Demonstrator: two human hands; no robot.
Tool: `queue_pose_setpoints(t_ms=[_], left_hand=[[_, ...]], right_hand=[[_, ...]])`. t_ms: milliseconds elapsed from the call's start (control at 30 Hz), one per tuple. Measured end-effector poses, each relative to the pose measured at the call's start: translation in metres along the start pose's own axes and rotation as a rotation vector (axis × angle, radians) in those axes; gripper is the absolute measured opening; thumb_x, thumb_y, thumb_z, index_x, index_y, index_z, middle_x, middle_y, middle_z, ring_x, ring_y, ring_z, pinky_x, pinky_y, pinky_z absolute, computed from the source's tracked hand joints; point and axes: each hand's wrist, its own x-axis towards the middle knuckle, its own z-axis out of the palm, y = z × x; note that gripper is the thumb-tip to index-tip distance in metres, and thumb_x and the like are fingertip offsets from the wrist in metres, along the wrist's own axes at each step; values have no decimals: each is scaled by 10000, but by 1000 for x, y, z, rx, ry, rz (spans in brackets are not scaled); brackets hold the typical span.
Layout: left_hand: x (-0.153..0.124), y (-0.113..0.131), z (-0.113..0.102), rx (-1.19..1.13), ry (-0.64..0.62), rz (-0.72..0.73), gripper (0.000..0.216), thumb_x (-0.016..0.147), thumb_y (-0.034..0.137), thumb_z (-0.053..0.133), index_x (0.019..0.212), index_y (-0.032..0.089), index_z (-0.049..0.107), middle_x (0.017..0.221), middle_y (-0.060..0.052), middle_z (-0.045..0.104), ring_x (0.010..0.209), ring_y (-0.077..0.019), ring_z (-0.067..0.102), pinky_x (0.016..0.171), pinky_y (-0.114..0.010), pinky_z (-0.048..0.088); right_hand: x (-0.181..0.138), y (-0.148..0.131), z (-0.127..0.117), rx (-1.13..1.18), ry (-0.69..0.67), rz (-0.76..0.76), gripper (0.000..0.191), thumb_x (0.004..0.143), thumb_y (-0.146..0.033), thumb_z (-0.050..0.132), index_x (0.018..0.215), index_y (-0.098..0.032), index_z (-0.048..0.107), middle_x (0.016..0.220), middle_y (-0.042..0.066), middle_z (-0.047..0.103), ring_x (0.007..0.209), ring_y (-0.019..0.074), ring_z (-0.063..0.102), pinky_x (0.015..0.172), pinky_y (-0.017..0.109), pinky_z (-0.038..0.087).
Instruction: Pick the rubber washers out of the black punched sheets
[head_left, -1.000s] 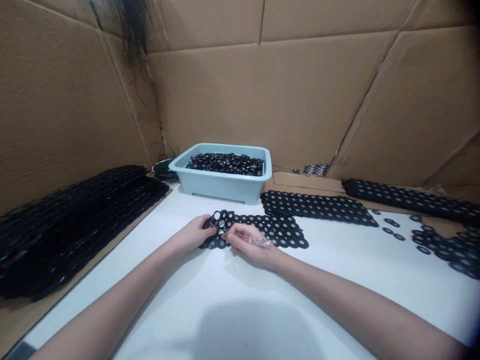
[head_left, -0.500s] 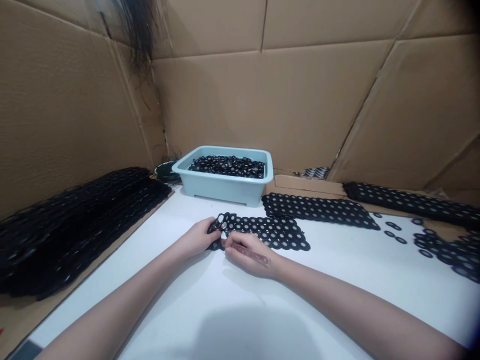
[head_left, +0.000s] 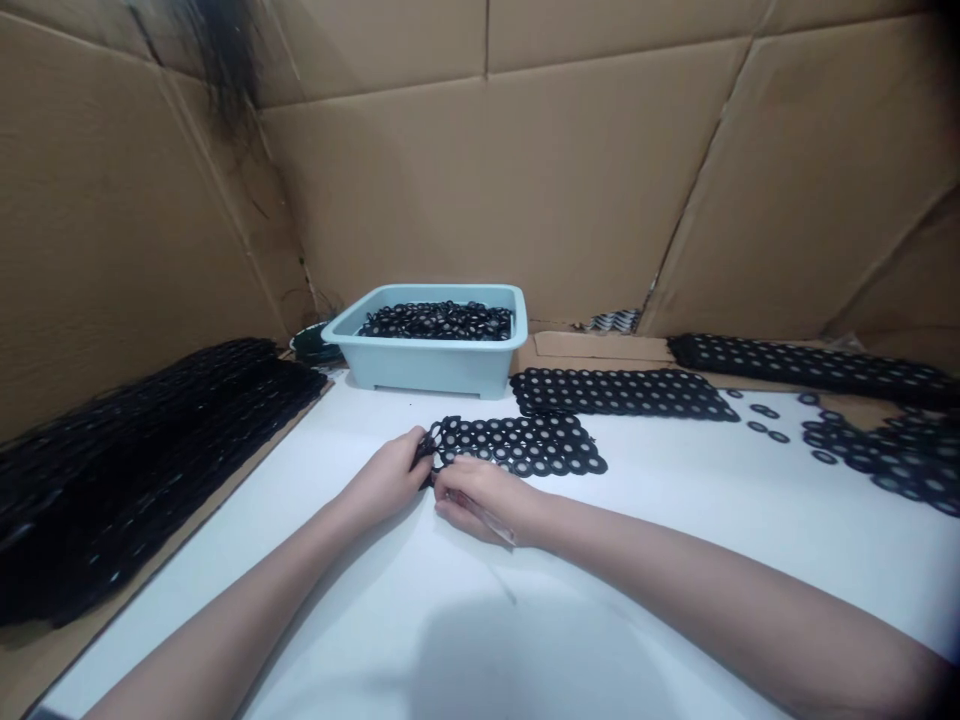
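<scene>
A black sheet of joined rings [head_left: 525, 444] lies on the white table [head_left: 675, 520] in front of me. My left hand [head_left: 390, 478] pinches the sheet's left end, fingers closed on it. My right hand [head_left: 480, 497] rests beside it with fingers curled round a thin pinkish clear tool [head_left: 487, 517], its fingertips at the sheet's near left corner. Both forearms stretch across the table towards me.
A light blue tub [head_left: 427, 360] full of loose black rings stands behind the sheet. A tall stack of black ring sheets [head_left: 127, 450] lies at the left. More ring sheets [head_left: 615, 392] and loose rings [head_left: 765, 425] lie at the right. Cardboard walls [head_left: 525, 180] surround the table.
The view has shifted a little, so everything sits further left. My hands have stayed at the sheet's left end, and the right hand has turned so the tool points towards me.
</scene>
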Motion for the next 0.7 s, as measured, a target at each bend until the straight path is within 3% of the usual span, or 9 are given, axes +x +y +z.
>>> queue_pose_setpoints(t_ms=[467, 700], left_hand=[[6, -6, 0, -198, -2, -73, 157, 717, 247, 422, 829, 179, 508, 854, -33, 603, 785, -193, 540, 713, -293, 391], [10, -12, -1, -428, -2, -148, 250, 674, 275, 502, 875, 138, 558, 869, -54, 623, 801, -206, 553, 737, -311, 406]], right_hand=[[-1, 0, -5, 55, 4, 36, 102, 758, -211, 435, 713, -170, 517, 672, 9, 503, 633, 107, 452, 598, 212, 368], [-1, 0, -15, 268, -21, 89, 131, 801, -253, 407, 757, -170, 497, 655, -12, 477, 611, 94, 434, 581, 206, 348]])
